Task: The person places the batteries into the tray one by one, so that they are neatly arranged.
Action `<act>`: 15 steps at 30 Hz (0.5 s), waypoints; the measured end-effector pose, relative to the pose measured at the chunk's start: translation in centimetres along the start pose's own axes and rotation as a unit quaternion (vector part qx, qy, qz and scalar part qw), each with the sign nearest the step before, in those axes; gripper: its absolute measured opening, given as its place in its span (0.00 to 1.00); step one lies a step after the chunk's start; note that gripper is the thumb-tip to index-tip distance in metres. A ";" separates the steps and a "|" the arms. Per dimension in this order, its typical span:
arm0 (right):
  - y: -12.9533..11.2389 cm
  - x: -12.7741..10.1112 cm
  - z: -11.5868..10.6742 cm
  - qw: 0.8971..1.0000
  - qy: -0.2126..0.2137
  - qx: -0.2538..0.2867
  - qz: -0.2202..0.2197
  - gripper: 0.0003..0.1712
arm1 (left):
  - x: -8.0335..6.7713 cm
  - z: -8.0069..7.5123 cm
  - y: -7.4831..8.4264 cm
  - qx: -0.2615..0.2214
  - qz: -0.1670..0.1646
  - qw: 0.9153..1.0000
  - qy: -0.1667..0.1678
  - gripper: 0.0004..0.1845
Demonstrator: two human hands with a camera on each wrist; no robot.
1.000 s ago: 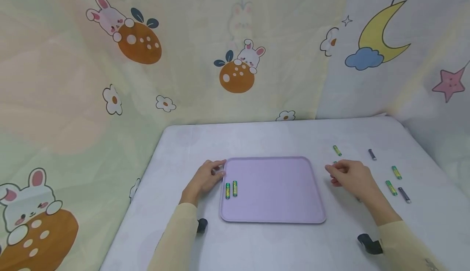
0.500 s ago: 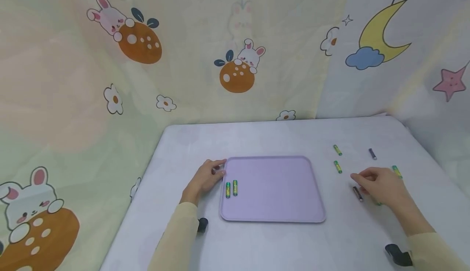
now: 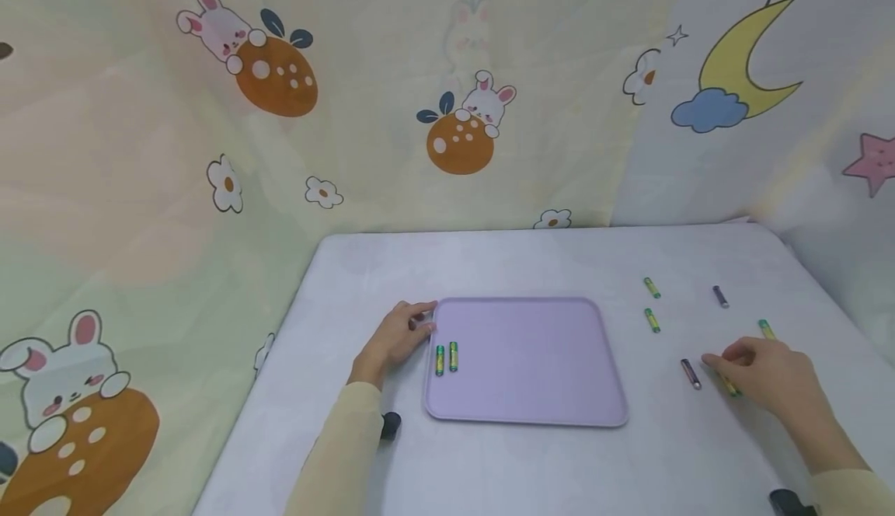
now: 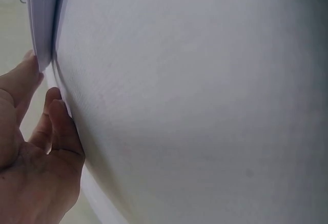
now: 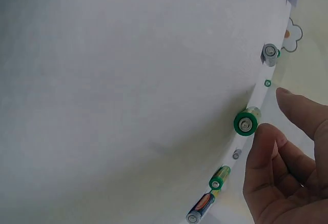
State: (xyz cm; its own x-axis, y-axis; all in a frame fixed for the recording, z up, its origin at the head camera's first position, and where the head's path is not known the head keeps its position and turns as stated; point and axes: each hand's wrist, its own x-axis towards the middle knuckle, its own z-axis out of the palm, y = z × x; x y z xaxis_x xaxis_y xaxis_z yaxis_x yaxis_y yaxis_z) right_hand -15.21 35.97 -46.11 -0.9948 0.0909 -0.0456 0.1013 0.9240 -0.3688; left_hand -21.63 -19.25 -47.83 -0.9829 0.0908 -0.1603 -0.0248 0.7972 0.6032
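Observation:
A lavender tray (image 3: 531, 364) lies mid-table with two green batteries (image 3: 446, 358) side by side near its left rim. My left hand (image 3: 400, 336) rests on the table, its relaxed fingers (image 4: 48, 121) touching the tray's left edge (image 4: 43, 29). My right hand (image 3: 765, 376) hovers low at the right, over a green battery (image 3: 729, 385). In the right wrist view one fingertip (image 5: 266, 131) touches that battery (image 5: 246, 122), another finger stands apart above it, and nothing is pinched. A dark battery (image 3: 691, 374) lies just left of the hand.
More loose batteries lie on the white table (image 3: 489, 259): green ones (image 3: 652, 287) (image 3: 652, 319) (image 3: 766, 329) and a dark one (image 3: 720, 296). Cartoon-print cloth walls close in the back and both sides. The table's right edge runs near my right hand.
My right hand has moved right and toward me, from beside the tray to the green battery at the right, uncovering the dark battery. The left hand has stayed at the tray's edge.

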 end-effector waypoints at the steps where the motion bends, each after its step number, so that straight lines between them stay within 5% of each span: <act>1: 0.0 0.0 0.0 1.000 0.000 -0.002 0.002 0.29 | 0.0 0.0 0.0 0.000 0.001 1.000 0.000 0.26; 15: 0.8 -0.1 0.3 0.996 -0.066 0.009 0.052 0.36 | -0.1 0.0 0.1 -0.008 -0.007 1.000 0.000 0.26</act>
State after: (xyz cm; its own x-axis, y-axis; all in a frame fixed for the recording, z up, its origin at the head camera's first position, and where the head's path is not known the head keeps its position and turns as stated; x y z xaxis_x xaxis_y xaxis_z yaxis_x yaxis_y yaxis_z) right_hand -15.04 36.64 -46.67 -0.9692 0.1346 -0.2064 0.2051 0.9049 -0.3729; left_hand -21.53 -19.15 -47.75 -0.9825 0.0786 -0.1686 -0.0422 0.7885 0.6135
